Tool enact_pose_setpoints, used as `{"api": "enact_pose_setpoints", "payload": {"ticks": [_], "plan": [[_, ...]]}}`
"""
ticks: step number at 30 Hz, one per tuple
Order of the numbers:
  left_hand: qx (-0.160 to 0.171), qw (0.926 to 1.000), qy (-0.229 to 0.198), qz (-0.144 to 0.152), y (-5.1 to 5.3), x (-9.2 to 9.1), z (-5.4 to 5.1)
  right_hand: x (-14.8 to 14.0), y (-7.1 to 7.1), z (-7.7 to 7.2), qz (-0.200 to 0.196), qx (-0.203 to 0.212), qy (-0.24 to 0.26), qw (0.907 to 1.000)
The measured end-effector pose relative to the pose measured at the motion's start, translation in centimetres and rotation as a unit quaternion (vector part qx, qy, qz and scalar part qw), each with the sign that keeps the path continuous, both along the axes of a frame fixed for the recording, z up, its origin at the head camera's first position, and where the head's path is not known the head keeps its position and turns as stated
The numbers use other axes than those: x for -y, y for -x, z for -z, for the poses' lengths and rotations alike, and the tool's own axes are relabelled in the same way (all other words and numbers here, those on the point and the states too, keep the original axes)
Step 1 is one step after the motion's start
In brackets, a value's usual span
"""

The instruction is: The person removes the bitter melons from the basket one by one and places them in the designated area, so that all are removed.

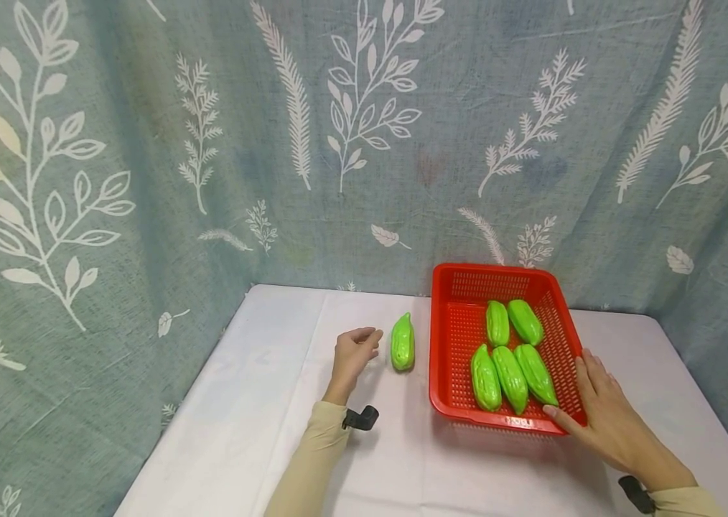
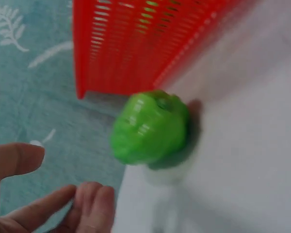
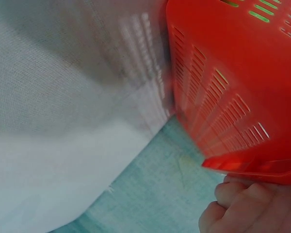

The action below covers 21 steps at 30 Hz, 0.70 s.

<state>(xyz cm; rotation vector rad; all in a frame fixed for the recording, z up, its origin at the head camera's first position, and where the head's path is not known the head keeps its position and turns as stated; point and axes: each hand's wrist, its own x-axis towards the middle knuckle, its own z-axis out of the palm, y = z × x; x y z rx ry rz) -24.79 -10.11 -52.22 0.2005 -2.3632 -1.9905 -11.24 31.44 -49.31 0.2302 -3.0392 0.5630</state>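
Note:
A bright green, ridged, glossy gourd (image 1: 403,343) lies on the white table, left of a red plastic basket (image 1: 439,345). My left hand (image 1: 354,357) hovers just left of this gourd with fingers loosely bent and nothing in them. In the left wrist view, a gap shows between its fingers (image 2: 94,206) and the gourd (image 2: 148,128). Several like gourds (image 1: 509,377) lie inside the basket. My right hand (image 1: 616,416) rests on the basket's near right corner, thumb over the front rim and fingers stretched along the right rim. The right wrist view shows only part of that hand (image 3: 254,208).
A white cloth covers the table (image 1: 260,402). Behind it and at both sides hangs a grey-green curtain (image 1: 222,143) with a leaf pattern. The basket stands near the table's back edge. Dark straps with small devices (image 1: 360,418) sit on both wrists.

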Motion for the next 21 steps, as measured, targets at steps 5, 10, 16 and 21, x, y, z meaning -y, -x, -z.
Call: {"api": "enact_pose_setpoints", "payload": {"ticks": [5,10,16,21], "plan": [[-0.027,0.9989,-0.038,0.003,0.0,-0.2,-1.8,0.0,0.0,-0.1,0.003,0.004,-0.006,1.0000],[-0.051,0.9958,-0.074,0.018,-0.1,-0.4,-4.0,0.1,0.0,-0.1,0.002,0.002,-0.010,0.9999],[-0.081,0.9918,-0.088,0.043,-0.1,-1.4,-6.6,0.2,-0.4,-0.1,-0.010,-0.020,0.004,0.9997],[-0.093,0.9875,-0.108,0.068,0.1,-2.9,-8.3,0.2,-0.4,-0.1,-0.008,-0.015,0.000,0.9998]]}}
